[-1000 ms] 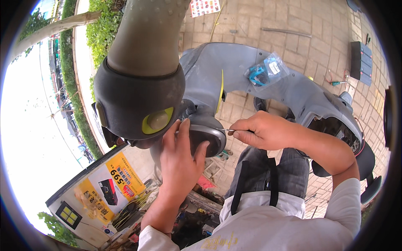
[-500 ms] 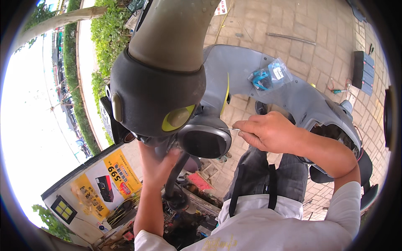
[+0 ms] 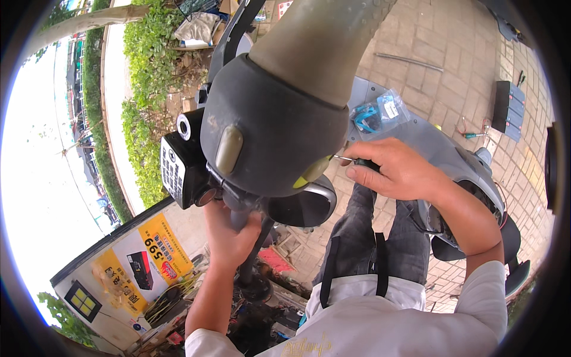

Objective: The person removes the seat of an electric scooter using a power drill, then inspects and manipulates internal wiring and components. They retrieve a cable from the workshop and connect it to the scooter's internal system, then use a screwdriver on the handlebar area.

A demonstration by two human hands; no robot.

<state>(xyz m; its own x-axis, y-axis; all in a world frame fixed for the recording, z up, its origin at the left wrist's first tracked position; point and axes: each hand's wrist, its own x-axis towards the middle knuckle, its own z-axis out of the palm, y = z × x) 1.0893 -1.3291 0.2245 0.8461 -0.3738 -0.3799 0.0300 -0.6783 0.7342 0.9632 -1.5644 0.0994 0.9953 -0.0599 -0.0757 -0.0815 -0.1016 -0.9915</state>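
My left hand (image 3: 233, 237) is closed round the grey handlebar grip (image 3: 239, 219) of a scooter, under its dark rounded head cowl (image 3: 267, 134). In my right hand (image 3: 392, 169) is a screwdriver (image 3: 366, 163) with a dark handle. Its thin metal shaft points left at the cowl's yellow-green patch (image 3: 313, 173); whether the tip touches the cowl I cannot tell. A black round-cornered mirror (image 3: 302, 205) sits below the cowl, partly hidden by it. The tinted windscreen (image 3: 321, 44) rises from the cowl's far side.
A clear bag with blue parts (image 3: 380, 113) lies on the grey body panel (image 3: 416, 140). On the paving stand a toolbox (image 3: 509, 110) and a green-handled screwdriver (image 3: 474, 135). A black box with a labelled face (image 3: 178, 169) hangs left of the cowl. A sign board (image 3: 134, 262) leans at lower left.
The cowl, windscreen and handlebar have swung right, covering more of the mirror. My left hand has kept its hold. The screwdriver's handle now shows, and its shaft points at the cowl's patch.
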